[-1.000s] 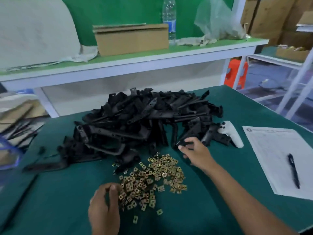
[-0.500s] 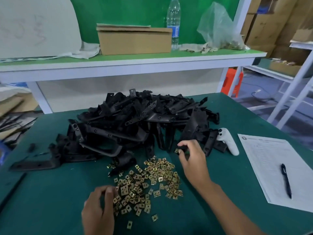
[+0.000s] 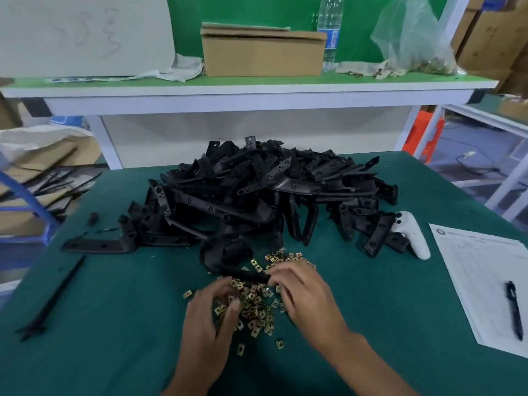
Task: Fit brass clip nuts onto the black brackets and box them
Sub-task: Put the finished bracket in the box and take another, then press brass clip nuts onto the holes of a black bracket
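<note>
Early stage: black brackets (image 3: 257, 192) heaped unfitted, brass clip nuts (image 3: 257, 298) loose; right hand (image 3: 305, 292) grips one bracket, left hand (image 3: 211, 310) pinches nuts; nothing visibly boxed.

Black brackets (image 3: 257, 192), brass clip nuts (image 3: 257, 304), green table (image 3: 114, 324)

Both hands in the brass clip nuts (image 3: 257, 307) on the green bench (image 3: 114, 324)
Left hand (image 3: 210, 315) and right hand (image 3: 307, 295) work with curled fingers below the black brackets (image 3: 265, 192); blur hides any grip
</note>
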Available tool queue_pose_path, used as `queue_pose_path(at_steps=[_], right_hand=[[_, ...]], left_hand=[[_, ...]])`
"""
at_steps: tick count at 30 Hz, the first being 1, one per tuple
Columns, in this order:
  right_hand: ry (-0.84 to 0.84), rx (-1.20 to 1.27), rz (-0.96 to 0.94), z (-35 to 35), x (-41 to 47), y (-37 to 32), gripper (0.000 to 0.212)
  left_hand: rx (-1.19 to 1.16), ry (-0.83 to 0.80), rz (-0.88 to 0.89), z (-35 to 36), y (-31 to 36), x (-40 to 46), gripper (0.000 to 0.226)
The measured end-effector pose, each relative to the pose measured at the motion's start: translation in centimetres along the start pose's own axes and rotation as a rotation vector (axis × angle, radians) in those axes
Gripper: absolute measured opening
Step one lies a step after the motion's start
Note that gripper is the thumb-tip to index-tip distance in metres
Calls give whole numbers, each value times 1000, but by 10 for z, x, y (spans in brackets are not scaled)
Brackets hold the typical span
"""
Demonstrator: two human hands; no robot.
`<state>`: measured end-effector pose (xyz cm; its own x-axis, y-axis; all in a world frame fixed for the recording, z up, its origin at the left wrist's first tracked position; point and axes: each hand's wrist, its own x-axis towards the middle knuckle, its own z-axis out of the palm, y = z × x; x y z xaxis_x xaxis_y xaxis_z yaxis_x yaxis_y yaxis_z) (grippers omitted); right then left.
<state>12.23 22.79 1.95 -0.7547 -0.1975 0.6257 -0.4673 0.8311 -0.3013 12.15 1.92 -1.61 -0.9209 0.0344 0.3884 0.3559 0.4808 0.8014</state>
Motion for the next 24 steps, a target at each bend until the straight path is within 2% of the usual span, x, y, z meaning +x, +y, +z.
queue_pose_path(at_steps=[2,4,5,7,11,13,14,16,18,20,22,24], right_hand=[[91,1,-82,11,-4,-6,33],[144,58,-190,20,-12,-13,20],[156,95,-236,24,-16,-17,13],[165,144,-299,31,-23,-22,14],[165,168,-410,37,-32,-31,19],[124,187,-465,37,-32,-38,17],[86,200,-464,37,-32,-40,14],[-30,190,-346,34,-30,-38,16],[-194,80,-72,27,-25,-28,46],[-313,-52,128,20,-21,-13,61],[-384,-53,220,16,-19,-1,53],[-373,-44,213,14,-15,6,34]], left_hand=[[-120,-11,-25,-1,3,-1,55],[-227,46,-54,-3,2,0,61],[-259,94,-67,-4,2,1,54],[-281,215,-105,-6,4,4,33],[-410,434,-297,-7,-7,9,40],[-403,513,-396,-8,-18,12,31],[-356,529,-386,-8,-23,13,22],[-289,536,-366,-8,-27,14,19],[-377,557,-389,-10,-26,15,21],[-528,554,-415,-13,-26,16,16],[-676,490,-416,-14,-23,16,17],[-734,383,-401,-13,-16,14,28]])
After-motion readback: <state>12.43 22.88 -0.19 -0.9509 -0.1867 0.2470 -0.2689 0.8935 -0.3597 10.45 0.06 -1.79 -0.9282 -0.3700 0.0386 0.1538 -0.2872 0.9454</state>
